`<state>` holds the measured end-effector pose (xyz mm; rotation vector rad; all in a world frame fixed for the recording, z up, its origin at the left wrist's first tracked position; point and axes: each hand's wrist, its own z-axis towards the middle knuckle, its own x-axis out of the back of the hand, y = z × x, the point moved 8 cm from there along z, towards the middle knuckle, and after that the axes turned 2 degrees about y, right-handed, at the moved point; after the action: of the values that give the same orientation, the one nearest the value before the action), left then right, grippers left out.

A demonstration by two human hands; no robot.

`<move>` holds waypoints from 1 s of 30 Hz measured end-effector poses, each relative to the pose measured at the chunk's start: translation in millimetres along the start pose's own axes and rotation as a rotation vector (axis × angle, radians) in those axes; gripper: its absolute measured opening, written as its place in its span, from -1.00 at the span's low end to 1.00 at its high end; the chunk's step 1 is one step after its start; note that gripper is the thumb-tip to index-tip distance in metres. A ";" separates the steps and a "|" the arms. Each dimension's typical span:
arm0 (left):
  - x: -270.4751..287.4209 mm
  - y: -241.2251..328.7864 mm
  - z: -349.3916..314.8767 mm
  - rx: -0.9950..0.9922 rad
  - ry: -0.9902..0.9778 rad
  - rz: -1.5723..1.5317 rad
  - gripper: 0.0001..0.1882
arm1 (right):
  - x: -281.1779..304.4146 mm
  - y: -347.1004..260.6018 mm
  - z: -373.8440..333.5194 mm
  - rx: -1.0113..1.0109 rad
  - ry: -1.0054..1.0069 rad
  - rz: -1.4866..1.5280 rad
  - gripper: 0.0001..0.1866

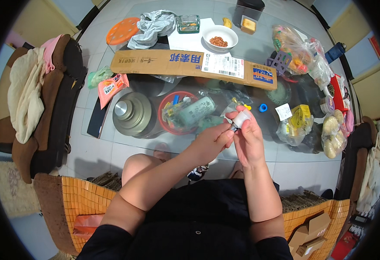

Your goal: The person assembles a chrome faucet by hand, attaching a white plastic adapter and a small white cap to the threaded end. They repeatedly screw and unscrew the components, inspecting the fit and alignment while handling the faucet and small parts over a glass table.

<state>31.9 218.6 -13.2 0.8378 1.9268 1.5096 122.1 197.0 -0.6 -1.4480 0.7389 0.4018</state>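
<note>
Above the near edge of the glass table, my two hands meet around one small object. My right hand [249, 138] is closed on a small white cylinder [240, 118], its fingers wrapped round the side. Pinched in my left hand [216, 141] is a thin dark, shiny piece [234, 127] that meets the cylinder's lower end; its kind is too small to make out. Just beyond my fingers lies a small yellow piece [247, 107] beside clear plastic. A blue ring-shaped piece [263, 108] sits on the table to the right of my hands.
A long cardboard box [155, 63] lies across the table. Behind it stands a white bowl [209, 38] of nuts. Left are a red basin [160, 116] and a round metal-topped object [132, 115]. Bagged items [300, 119] crowd the right, near a bag of potatoes [331, 134].
</note>
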 end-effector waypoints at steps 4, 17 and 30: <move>5.5 29.4 -7.5 -0.217 0.283 0.391 -0.77 | 4.7 -1.5 -4.5 0.134 0.195 -0.258 -0.62; -20.4 10.4 -12.7 -0.006 -0.213 -0.123 -0.62 | 4.6 -19.4 1.3 0.081 -0.123 0.081 -0.58; -48.5 12.2 -27.8 0.423 -0.395 -0.894 -0.66 | -12.8 -16.2 6.5 -0.016 -0.224 0.446 -0.62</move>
<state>44.8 166.6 6.9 0.2938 1.9235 0.3888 125.0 203.8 19.7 -1.2215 0.8754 0.8995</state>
